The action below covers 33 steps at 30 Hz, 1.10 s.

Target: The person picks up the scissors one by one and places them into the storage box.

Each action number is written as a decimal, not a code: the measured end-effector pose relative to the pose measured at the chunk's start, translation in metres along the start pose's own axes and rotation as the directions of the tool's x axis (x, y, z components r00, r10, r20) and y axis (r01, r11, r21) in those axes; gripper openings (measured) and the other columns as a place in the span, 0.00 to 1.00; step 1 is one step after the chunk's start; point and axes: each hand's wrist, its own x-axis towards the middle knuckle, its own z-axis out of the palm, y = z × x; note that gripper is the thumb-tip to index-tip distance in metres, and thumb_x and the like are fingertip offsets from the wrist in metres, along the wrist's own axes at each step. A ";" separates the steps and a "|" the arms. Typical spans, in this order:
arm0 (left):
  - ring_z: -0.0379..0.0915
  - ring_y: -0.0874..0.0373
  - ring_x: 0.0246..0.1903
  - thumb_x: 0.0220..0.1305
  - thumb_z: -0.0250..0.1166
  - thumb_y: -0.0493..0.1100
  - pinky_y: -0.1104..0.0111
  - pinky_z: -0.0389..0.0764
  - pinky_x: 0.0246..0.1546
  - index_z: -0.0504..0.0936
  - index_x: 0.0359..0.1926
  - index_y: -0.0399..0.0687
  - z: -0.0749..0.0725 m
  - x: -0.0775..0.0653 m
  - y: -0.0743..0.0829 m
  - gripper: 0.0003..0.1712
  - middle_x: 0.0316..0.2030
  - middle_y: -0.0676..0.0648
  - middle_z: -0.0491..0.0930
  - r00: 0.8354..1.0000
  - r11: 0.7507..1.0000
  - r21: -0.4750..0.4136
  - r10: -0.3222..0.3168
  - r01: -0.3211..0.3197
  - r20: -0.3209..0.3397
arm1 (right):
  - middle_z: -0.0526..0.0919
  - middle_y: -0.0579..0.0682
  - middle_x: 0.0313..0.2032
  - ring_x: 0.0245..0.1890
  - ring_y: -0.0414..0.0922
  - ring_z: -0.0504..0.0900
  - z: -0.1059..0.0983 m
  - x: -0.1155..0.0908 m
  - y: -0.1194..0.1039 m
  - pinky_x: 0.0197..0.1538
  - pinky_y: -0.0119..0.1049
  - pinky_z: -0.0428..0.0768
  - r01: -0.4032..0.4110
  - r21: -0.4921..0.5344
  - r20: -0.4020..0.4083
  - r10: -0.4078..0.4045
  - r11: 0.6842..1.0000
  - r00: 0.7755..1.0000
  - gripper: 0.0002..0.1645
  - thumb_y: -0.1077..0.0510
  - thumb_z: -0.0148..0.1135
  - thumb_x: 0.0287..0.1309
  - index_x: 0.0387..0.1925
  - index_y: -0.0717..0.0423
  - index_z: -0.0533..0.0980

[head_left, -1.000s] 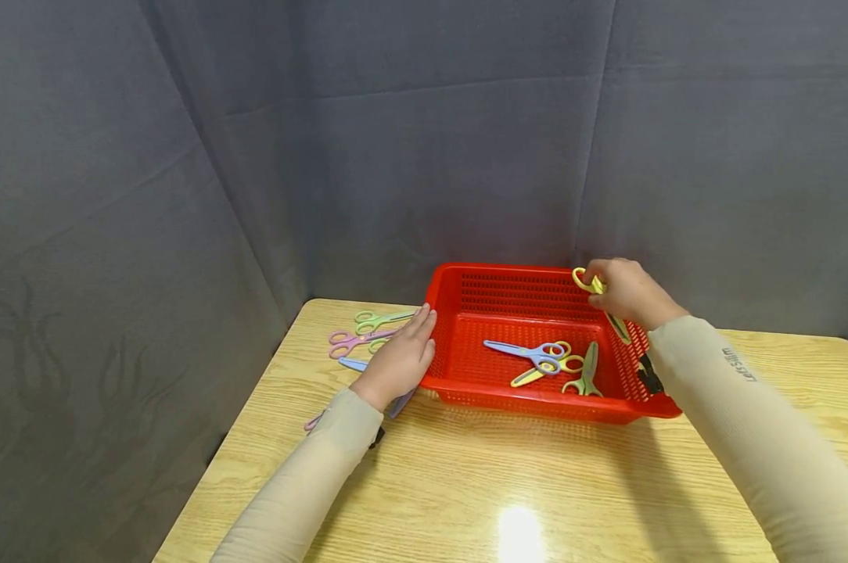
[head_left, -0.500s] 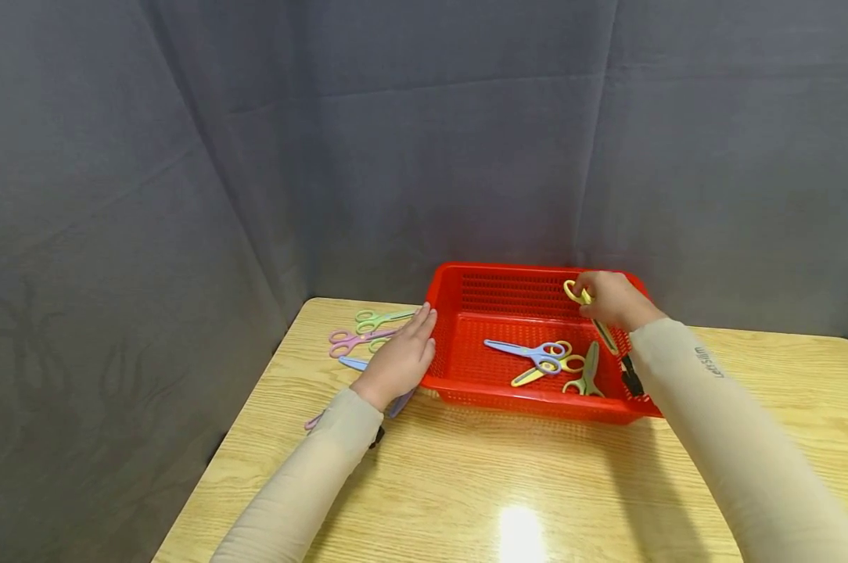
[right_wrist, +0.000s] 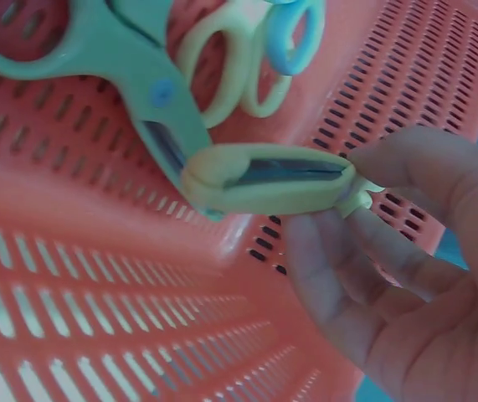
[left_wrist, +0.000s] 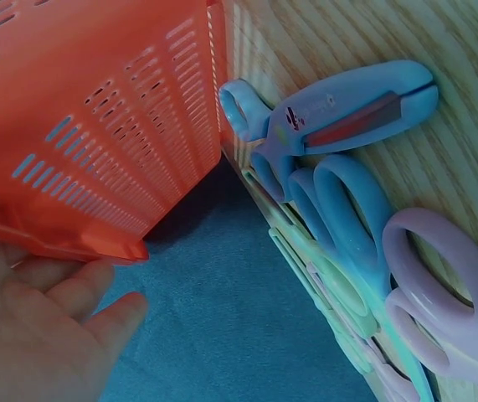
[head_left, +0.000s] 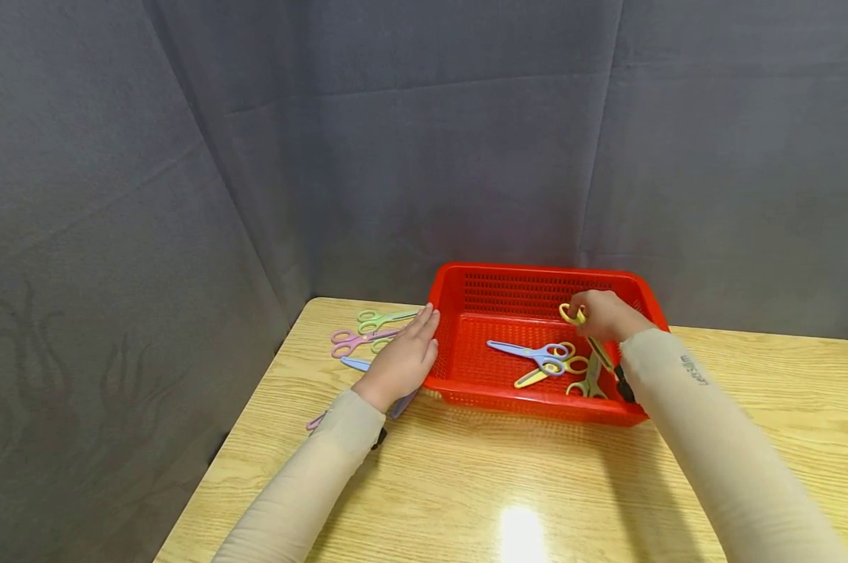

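My right hand [head_left: 609,316] pinches yellow scissors [right_wrist: 209,177] near the handles, blades pointing down, inside the right end of a red plastic basket [head_left: 515,394]. In the right wrist view the yellow blade tip overlaps green scissors [right_wrist: 159,96] lying in the basket. Blue scissors [head_left: 530,353] lie there too, across a second yellow pair [head_left: 532,378]. My left hand [head_left: 400,363] rests with its fingers straight against the basket's left rim; the left wrist view has the fingertips right at that rim.
Left of the basket, several scissors lie on the wooden table [head_left: 480,485]: a green pair [head_left: 371,321], a pink pair [head_left: 348,342], a blue pair [left_wrist: 352,105] and a purple pair [left_wrist: 465,331], partly behind the left hand. Grey cloth [head_left: 452,156] hangs behind.
My right hand has moved left and down into the basket with the yellow scissors, from above its back right corner. The left hand has stayed at the left rim.
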 end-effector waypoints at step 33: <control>0.45 0.50 0.78 0.81 0.44 0.45 0.56 0.52 0.75 0.53 0.78 0.38 0.001 -0.005 0.001 0.32 0.80 0.42 0.46 1.000 1.000 -0.005 0.010 -0.010 -0.008 | 0.79 0.66 0.40 0.34 0.54 0.81 0.019 -0.004 0.014 0.31 0.39 0.86 -0.057 0.066 0.133 0.048 0.996 0.990 0.24 0.70 0.66 0.54 0.53 0.74 0.73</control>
